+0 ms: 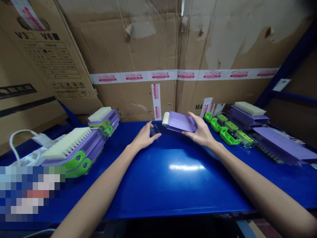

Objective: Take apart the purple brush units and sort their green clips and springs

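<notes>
My right hand [201, 130] grips a flat purple plastic housing [182, 121] by its right end, thumb below and fingers above. A cream roller-like strip [165, 118] runs along the housing's left end. The housing is held tilted, just above the table. To its left, my left hand [145, 136] has its thumb and fingers around a small clear plastic piece [155, 131], low over the blue table [153, 185]. A narrow gap separates the clear piece from the purple housing.
Purple-and-green brush units with cream bristles [74, 145] stand in a row at left, beside a white cable [15, 142]. Green handle-shaped parts [228, 136] and purple housings [284, 143] lie at right. Cardboard [138, 96] walls the back; a blue post [284, 56] rises at right.
</notes>
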`<state>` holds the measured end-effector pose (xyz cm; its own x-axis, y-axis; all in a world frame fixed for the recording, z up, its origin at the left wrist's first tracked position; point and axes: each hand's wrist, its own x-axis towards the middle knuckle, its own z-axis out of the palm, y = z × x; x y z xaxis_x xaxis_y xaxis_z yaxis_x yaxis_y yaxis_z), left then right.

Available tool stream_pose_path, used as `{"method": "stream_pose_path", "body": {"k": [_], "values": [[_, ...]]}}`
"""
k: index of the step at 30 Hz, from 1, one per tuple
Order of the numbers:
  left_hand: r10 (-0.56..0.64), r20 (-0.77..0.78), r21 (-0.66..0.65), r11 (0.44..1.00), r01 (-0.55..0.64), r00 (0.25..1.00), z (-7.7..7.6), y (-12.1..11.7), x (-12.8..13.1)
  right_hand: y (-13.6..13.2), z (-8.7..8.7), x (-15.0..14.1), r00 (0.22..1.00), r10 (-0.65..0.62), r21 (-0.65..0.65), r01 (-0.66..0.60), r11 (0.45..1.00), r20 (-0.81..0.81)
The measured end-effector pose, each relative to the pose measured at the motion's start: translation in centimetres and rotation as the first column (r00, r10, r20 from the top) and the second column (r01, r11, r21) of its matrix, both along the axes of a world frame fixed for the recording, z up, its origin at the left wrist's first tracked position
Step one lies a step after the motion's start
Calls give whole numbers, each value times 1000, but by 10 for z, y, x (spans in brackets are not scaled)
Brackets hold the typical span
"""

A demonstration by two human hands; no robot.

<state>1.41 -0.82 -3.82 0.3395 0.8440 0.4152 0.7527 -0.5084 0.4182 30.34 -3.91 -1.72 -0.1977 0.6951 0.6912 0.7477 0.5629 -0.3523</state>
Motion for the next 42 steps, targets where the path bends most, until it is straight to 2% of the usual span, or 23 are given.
{"method": "stream_pose_path", "body": {"k": [3,6,12,17,21,27,31,35,38,42], "values": [[-30,-95,-7,1000,30,995,-3,-1,1,0,-1,0,1000,12,0,-12,1000,15],[0,-151,60,998,9,989,-4,0,2,0,-1,-1,1000,18,-21,-18,1000,-2],[83,-160,149,987,-59,984,-7,1,3,-1,-5,-9,975,28,-114,-54,992,-219],[92,-122,236,970,-62,988,3,-7,8,0,-8,-14,937,-18,-196,-54,979,-349],[27,-72,337,942,-1,997,9,-17,21,-3,-8,-18,937,14,-218,-96,971,-349],[-64,-26,417,906,69,998,8,-23,33,-6,-9,-21,930,97,-258,-197,946,-354],[-114,64,315,945,88,991,11,-25,34,-5,-11,-21,892,125,-281,-266,922,-434],[-168,322,80,986,149,932,11,-30,43,-8,-11,-24,904,131,-277,-259,925,-408],[-188,519,-4,975,222,834,9,-31,51,-12,-9,-27,930,166,-245,-253,936,-328],[-219,648,-130,912,389,730,10,-30,53,-14,-8,-27,954,204,-197,-248,949,-220]]}}
